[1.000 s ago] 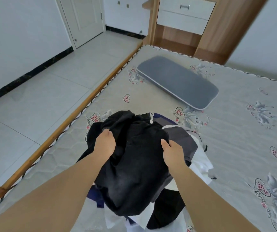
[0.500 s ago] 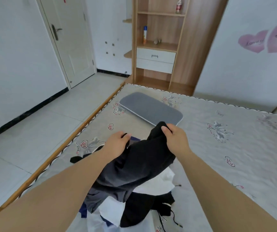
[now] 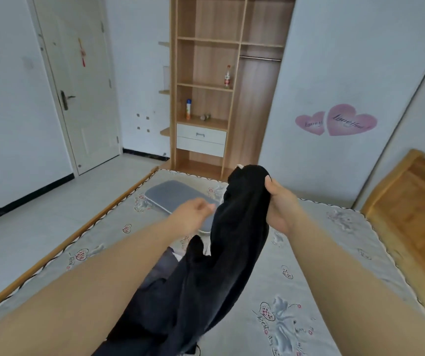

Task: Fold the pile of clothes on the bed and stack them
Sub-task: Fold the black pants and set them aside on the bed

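Up goes the black cloth (image 3: 234,240), lifted off the pile and hanging over the bed (image 3: 308,278). Right hand (image 3: 279,201) grips its top. Left hand (image 3: 193,214) has let go, blurry, fingers loose. Nothing is folded or stacked yet.

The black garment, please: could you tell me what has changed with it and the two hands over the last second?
The black garment has been lifted off the pile and now hangs from the right hand, which grips its top edge. The left hand has let go and sits blurred beside it, holding nothing. The head has also tilted up, showing more of the room. The grey cushion stays where it was on the mattress.
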